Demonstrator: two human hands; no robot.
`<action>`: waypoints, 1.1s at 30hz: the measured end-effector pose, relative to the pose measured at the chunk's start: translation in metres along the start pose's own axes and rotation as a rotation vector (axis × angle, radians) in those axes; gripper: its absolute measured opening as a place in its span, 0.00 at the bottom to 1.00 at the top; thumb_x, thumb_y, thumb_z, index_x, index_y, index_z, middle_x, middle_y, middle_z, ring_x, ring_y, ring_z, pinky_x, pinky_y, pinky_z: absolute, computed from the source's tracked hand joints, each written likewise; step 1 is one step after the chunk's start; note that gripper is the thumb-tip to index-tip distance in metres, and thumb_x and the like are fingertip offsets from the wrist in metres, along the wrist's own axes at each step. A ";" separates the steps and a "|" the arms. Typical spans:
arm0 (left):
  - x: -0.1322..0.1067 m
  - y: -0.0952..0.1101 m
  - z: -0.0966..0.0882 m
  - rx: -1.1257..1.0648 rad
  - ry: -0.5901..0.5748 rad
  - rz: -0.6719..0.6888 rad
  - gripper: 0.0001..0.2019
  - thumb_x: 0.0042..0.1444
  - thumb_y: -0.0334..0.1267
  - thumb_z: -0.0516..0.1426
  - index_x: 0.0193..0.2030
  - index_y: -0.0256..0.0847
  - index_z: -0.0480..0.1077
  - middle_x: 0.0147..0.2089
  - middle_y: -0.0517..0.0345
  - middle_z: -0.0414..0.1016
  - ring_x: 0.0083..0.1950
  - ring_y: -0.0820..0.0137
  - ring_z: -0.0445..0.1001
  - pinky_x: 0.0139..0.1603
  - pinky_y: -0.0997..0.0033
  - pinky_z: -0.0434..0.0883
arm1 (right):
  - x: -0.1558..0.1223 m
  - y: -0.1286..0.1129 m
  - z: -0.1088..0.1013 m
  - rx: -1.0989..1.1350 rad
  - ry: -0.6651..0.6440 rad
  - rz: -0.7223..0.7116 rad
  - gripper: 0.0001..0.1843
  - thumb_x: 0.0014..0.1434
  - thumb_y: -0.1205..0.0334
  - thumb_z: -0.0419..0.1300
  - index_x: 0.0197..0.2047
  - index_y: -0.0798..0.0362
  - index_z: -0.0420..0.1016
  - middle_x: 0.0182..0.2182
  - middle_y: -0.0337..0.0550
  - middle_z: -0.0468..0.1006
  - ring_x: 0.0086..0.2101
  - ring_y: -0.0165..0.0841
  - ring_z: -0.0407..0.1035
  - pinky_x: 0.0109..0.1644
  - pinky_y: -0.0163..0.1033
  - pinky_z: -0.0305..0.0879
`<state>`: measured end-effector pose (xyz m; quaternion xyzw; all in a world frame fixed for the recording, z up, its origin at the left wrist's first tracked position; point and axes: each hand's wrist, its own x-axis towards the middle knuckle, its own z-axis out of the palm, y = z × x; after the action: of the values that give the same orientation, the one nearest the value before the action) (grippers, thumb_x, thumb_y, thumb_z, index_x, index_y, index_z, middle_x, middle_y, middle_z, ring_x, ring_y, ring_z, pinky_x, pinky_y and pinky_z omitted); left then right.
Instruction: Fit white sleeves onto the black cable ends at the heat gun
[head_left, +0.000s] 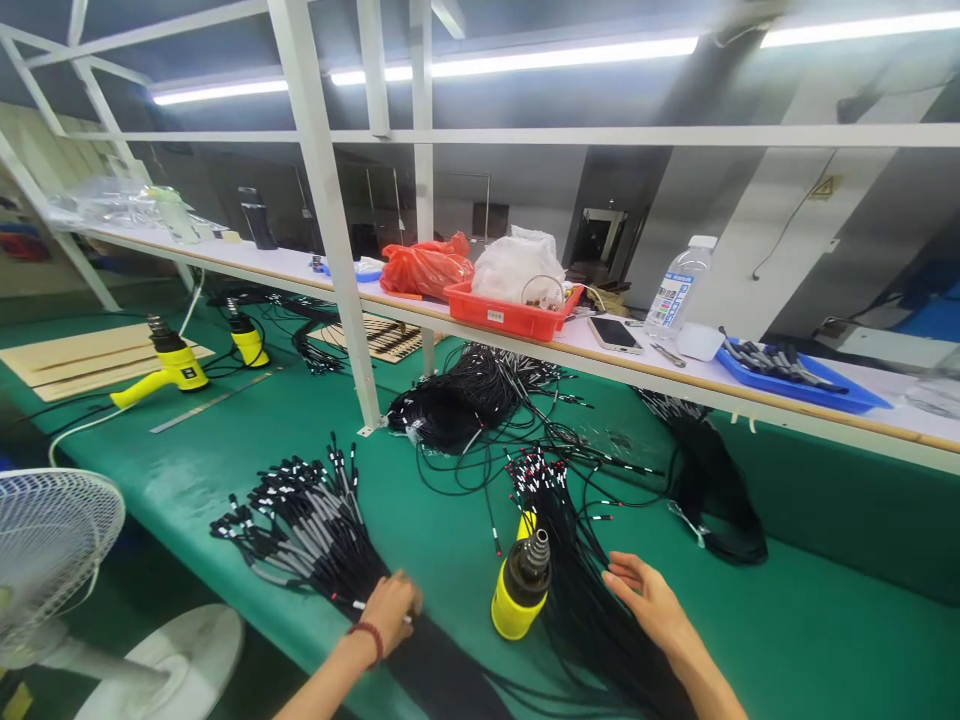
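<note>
My left hand (390, 607), a red bead bracelet on its wrist, rests with curled fingers on a fanned bundle of black and grey cables (315, 525) and pinches a thin white-tipped cable end. My right hand (646, 598) lies open, fingers stretched, on a second bundle of black wires with red and white tips (559, 520). Between the two hands stands a yellow and black heat gun (521, 585), nozzle up.
Green bench mat (825, 620). Coiled black cables (457, 405) lie behind. Two more yellow heat guns (176, 365) and a metal ruler (210, 402) at left. White fan (52, 540) near left. Shelf holds red tray (510, 312), phone (613, 334), water bottle (679, 285), blue tray (802, 380).
</note>
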<state>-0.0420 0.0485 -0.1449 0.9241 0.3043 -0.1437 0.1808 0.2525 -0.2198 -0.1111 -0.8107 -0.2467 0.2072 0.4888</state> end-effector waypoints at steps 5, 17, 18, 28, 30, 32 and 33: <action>-0.001 -0.007 0.006 0.027 -0.018 0.050 0.10 0.46 0.27 0.61 0.34 0.45 0.72 0.46 0.57 0.76 0.54 0.63 0.69 0.64 0.61 0.53 | 0.000 -0.005 0.000 0.017 -0.051 -0.045 0.25 0.47 0.46 0.62 0.42 0.57 0.76 0.40 0.52 0.82 0.42 0.43 0.76 0.49 0.48 0.71; -0.021 -0.011 -0.072 0.091 0.039 0.195 0.05 0.52 0.29 0.56 0.33 0.42 0.72 0.38 0.57 0.75 0.42 0.64 0.72 0.43 0.69 0.64 | -0.029 -0.060 -0.027 -0.095 -0.052 -0.185 0.21 0.54 0.49 0.60 0.47 0.51 0.76 0.47 0.49 0.79 0.46 0.42 0.73 0.53 0.48 0.69; -0.025 -0.008 -0.084 0.102 0.042 0.205 0.05 0.52 0.29 0.56 0.32 0.42 0.71 0.37 0.57 0.75 0.41 0.63 0.72 0.42 0.69 0.64 | -0.032 -0.067 -0.029 -0.099 -0.054 -0.198 0.21 0.55 0.49 0.59 0.48 0.51 0.75 0.47 0.49 0.78 0.47 0.42 0.73 0.53 0.48 0.69; -0.088 0.117 -0.159 0.151 0.238 0.595 0.07 0.64 0.39 0.54 0.34 0.45 0.69 0.33 0.61 0.76 0.34 0.67 0.72 0.36 0.68 0.63 | -0.101 -0.168 0.000 -0.178 -0.268 -0.422 0.19 0.58 0.52 0.58 0.53 0.42 0.72 0.49 0.44 0.78 0.48 0.40 0.72 0.54 0.43 0.68; -0.092 0.143 -0.157 0.175 0.307 0.664 0.07 0.66 0.39 0.52 0.36 0.44 0.67 0.32 0.61 0.75 0.32 0.67 0.72 0.36 0.68 0.62 | -0.109 -0.181 0.012 -0.172 -0.376 -0.465 0.19 0.58 0.55 0.58 0.53 0.42 0.71 0.47 0.42 0.79 0.45 0.38 0.73 0.51 0.39 0.69; -0.093 0.156 -0.155 0.165 0.362 0.706 0.07 0.66 0.38 0.51 0.36 0.42 0.66 0.32 0.61 0.74 0.32 0.68 0.71 0.36 0.68 0.63 | -0.111 -0.185 0.017 -0.177 -0.418 -0.439 0.15 0.61 0.55 0.55 0.50 0.44 0.71 0.37 0.40 0.81 0.35 0.34 0.75 0.43 0.34 0.71; -0.093 0.159 -0.155 0.155 0.385 0.717 0.08 0.66 0.38 0.51 0.35 0.42 0.65 0.31 0.61 0.74 0.32 0.69 0.70 0.36 0.68 0.63 | -0.110 -0.185 0.016 -0.182 -0.402 -0.420 0.13 0.62 0.54 0.52 0.47 0.45 0.72 0.32 0.39 0.80 0.31 0.32 0.73 0.38 0.32 0.71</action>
<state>0.0083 -0.0525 0.0678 0.9925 -0.0203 0.0815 0.0889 0.1192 -0.2012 0.0575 -0.7253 -0.5180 0.2350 0.3878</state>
